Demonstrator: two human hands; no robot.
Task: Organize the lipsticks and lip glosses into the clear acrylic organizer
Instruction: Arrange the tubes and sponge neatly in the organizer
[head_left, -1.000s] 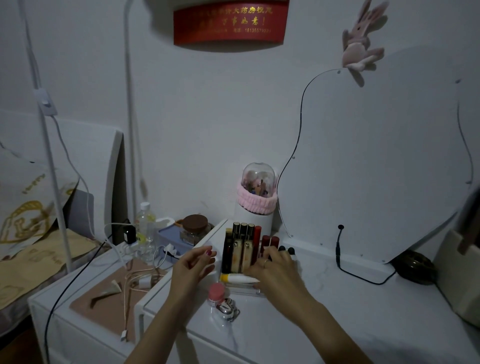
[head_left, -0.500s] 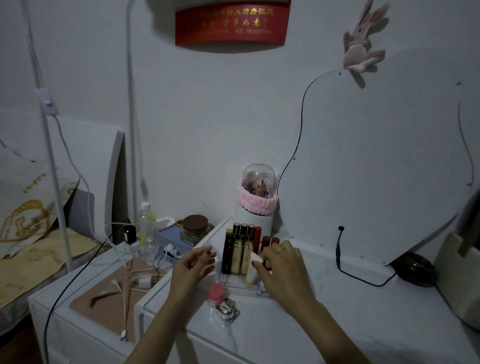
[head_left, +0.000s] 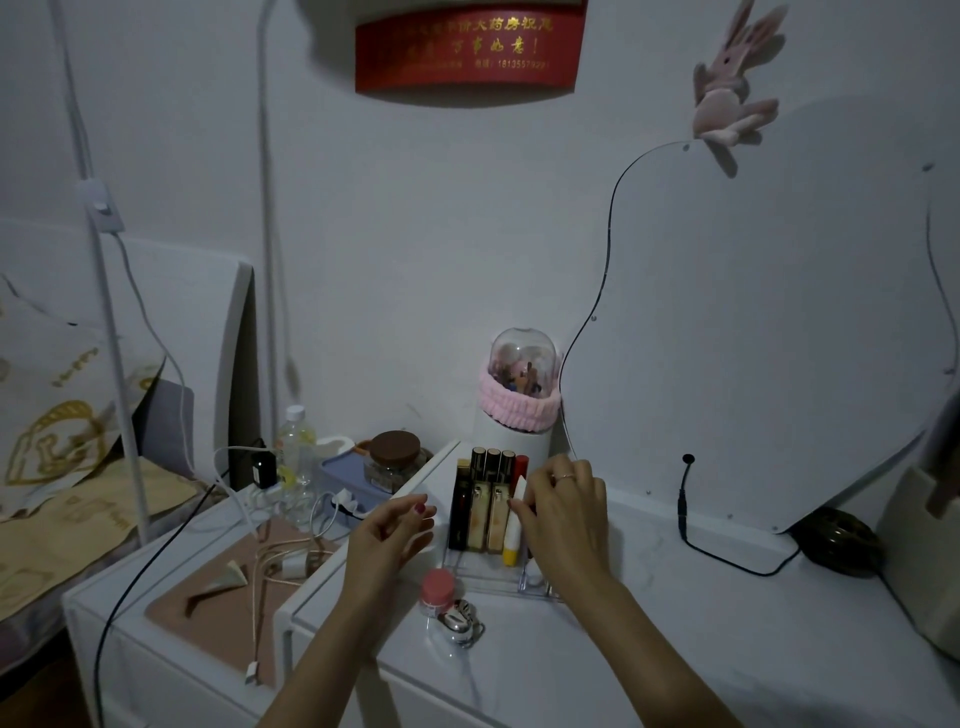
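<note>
White tube (head_left: 515, 519) upright, yellow end down

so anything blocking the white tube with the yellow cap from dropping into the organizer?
Nothing visible. The right hand holds the white tube upright, yellow cap down, already at the clear organizer, just right of the gold lip glosses. The slot under it looks free, though the clear dividers are hard to make out. The left hand is off to the side.

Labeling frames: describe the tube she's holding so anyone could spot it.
On the white dresser, find the clear acrylic organizer before the wavy mirror. The right hand pinches a tube there: white with a yellow cap downward, unlike the dark-and-gold lip glosses beside it.
</note>
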